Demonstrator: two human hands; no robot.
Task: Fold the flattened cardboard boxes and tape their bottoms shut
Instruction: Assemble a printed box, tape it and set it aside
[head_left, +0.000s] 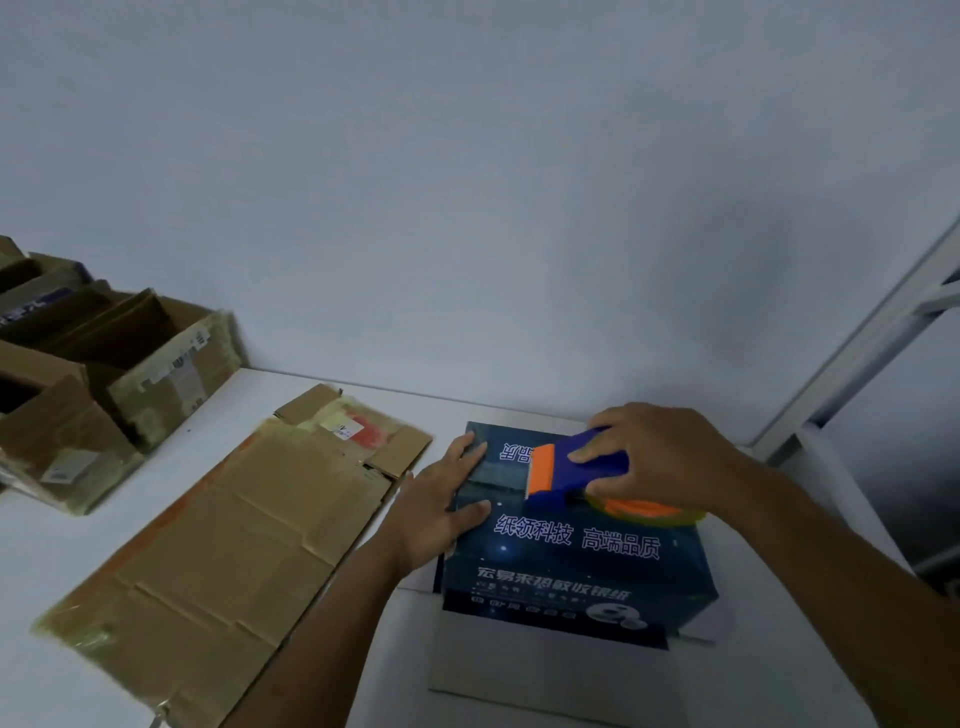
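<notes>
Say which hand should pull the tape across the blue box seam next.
Right. The right hand already grips the tape dispenser on top of the blue box; the left hand lies flat, holding the box's left edge.

2 bare forearms, no sleeves, left hand (444, 506), right hand (662, 449), no rings

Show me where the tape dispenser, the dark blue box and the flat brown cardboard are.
tape dispenser (592, 467): head view, on its blue body.
dark blue box (571, 566): head view, on its printed top face.
flat brown cardboard (228, 540): head view, on its middle panel.
</notes>
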